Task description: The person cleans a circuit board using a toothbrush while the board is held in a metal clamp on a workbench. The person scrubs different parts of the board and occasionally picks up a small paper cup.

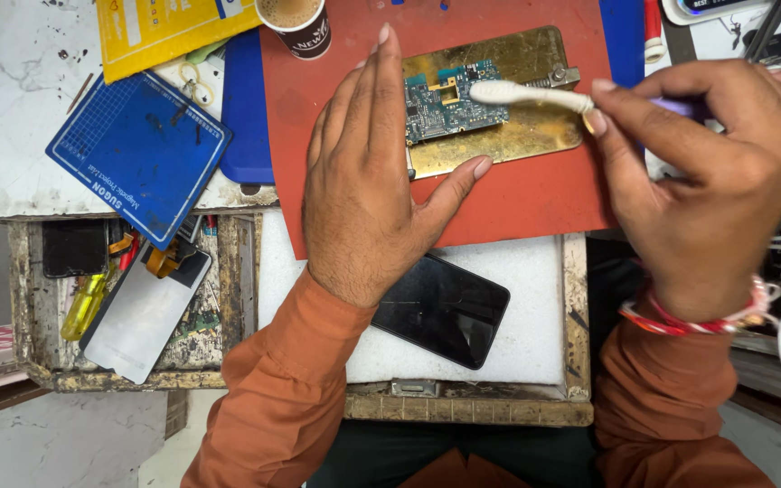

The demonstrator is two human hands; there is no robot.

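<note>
A green phone circuit board [446,107] sits clamped on a brass-coloured holder plate [526,126], which lies on a red mat [517,194]. My left hand [368,176] rests flat on the mat, fingers straight, pressing the plate's left edge with the thumb along its lower side. In my right hand [707,172] is a white toothbrush [526,95], pinched between thumb and fingers. Its head lies on the board's right part.
A paper cup of tea [298,23] stands at the mat's far edge. A blue cutting mat [137,154] lies to the left, a black phone [442,310] near my body, and a yellow screwdriver [83,307] plus a phone back panel [142,316] in the left drawer.
</note>
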